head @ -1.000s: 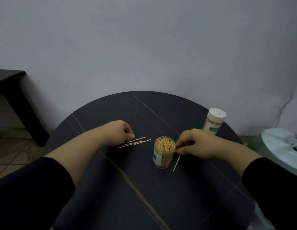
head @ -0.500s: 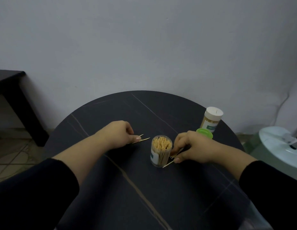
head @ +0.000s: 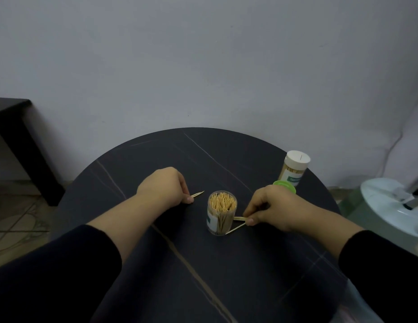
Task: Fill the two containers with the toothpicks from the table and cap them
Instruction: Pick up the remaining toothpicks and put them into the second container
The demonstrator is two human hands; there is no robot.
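Observation:
An uncapped clear container (head: 221, 214) packed with toothpicks stands mid-table. My left hand (head: 166, 187) lies to its left, fingers curled, pinching a few toothpicks (head: 198, 194) whose tips poke out toward the container. My right hand (head: 271, 206) is at the container's right side and pinches toothpicks (head: 236, 228) that touch the table by its base. A green cap (head: 285, 185) lies just behind my right hand, partly hidden. A second container (head: 294, 167) with a white cap stands at the far right.
The round dark table (head: 203, 276) has a pale vein running across it. A white round object (head: 394, 206) sits on the floor off the right edge. A dark side table (head: 14, 136) stands at the left by the wall.
My left hand gathered the loose toothpicks into its fingers; only their tips show now. My right hand dropped lower beside the container and took hold of the toothpick there, uncovering the green cap.

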